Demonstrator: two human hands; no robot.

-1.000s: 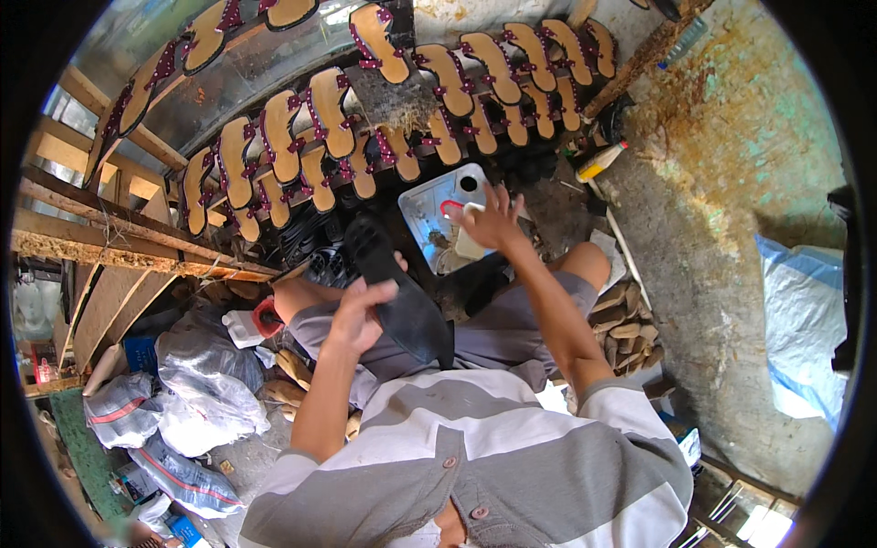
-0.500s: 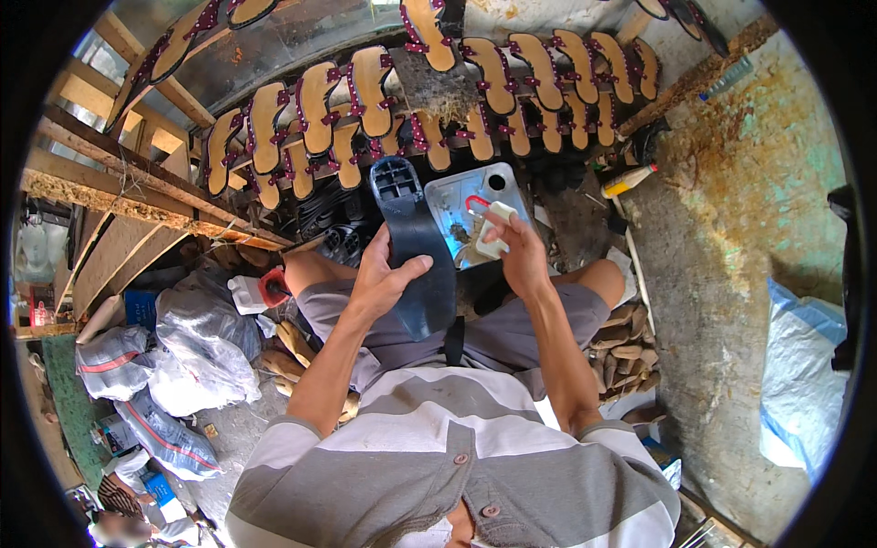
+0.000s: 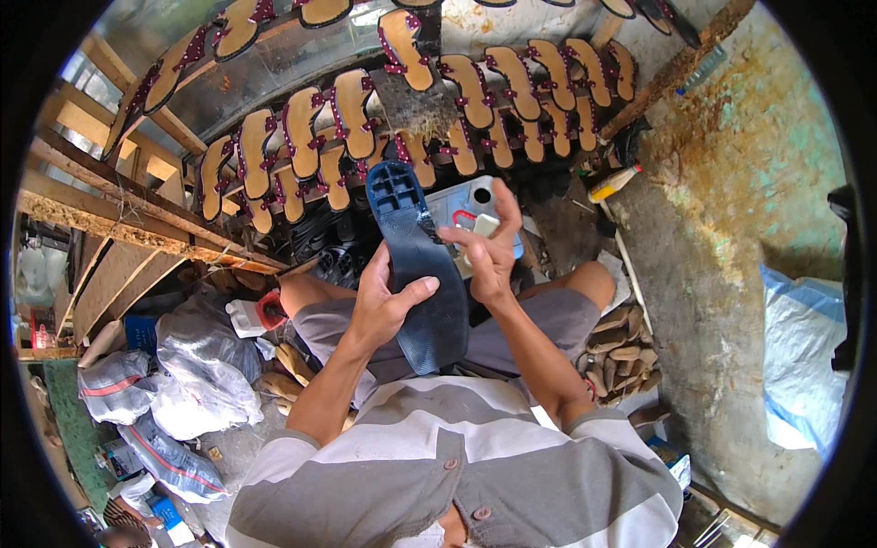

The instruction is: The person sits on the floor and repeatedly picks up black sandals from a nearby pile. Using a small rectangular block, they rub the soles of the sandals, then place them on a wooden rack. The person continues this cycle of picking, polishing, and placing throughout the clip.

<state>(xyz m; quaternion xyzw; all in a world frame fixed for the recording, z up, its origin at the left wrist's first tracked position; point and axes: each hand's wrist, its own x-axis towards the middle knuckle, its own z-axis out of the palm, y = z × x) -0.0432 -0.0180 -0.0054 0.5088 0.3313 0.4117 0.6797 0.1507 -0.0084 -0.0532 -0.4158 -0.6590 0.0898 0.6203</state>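
My left hand grips a dark blue-black shoe sole along its side, thumb pressed on its face. The sole's gridded heel end points away from me, and its ribbed front end lies toward my body. A wet-looking glossy patch shows just below the heel grid. My right hand has its fingers apart, with one fingertip at that patch and another finger raised. Nothing shows in its grasp. Behind it lies a pale metal tray with a dark round spot, holding a white piece and a red-edged item, partly hidden by my fingers.
Racks ahead carry many tan sandals with maroon dotted straps. Wooden shoe lasts are heaped at my right knee. Plastic bags and a white-and-red container sit at left. A yellow bottle lies ahead right.
My right hand has come from over the tray to the sole, its fingertip now by the heel. A glossy patch has appeared there. The sole has come slightly closer to my body.
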